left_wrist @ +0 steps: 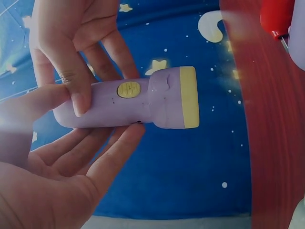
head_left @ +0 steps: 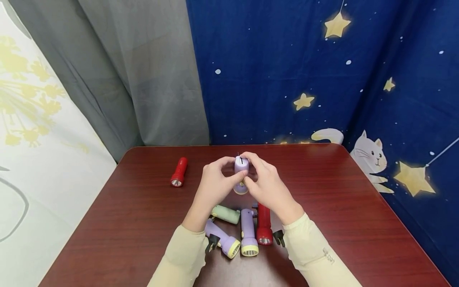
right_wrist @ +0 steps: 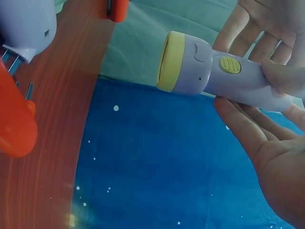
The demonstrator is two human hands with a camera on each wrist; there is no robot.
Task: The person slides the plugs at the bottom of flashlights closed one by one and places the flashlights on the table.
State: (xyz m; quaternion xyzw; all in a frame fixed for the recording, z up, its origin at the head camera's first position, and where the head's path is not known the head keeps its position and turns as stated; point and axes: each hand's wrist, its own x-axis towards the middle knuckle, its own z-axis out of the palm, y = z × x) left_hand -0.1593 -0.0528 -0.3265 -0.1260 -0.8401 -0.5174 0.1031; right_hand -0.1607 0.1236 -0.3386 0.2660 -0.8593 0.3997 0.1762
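Note:
A purple flashlight (head_left: pixel 241 166) with a yellow rim is held up between both hands, its tail end upward and its yellow head downward. My left hand (head_left: pixel 216 184) grips it from the left, thumb across the body and fingers behind. From the other side, my right hand (head_left: pixel 266 184) grips it too, fingertips at the tail end. A dark slit shows in that end. In the left wrist view, the oval yellow switch (left_wrist: pixel 128 89) faces the camera, and the right thumb presses on the body near the tail. The right wrist view shows the yellow rim (right_wrist: pixel 170 62) unlit.
Nearer on the brown table (head_left: pixel 358 231) lie a green flashlight (head_left: pixel 227 214), a purple flashlight (head_left: pixel 247 228), a tilted purple one (head_left: pixel 224 239) and a red one (head_left: pixel 264 225). Another red flashlight (head_left: pixel 180 170) lies apart at the left. Curtains (head_left: pixel 258 79) hang behind the table.

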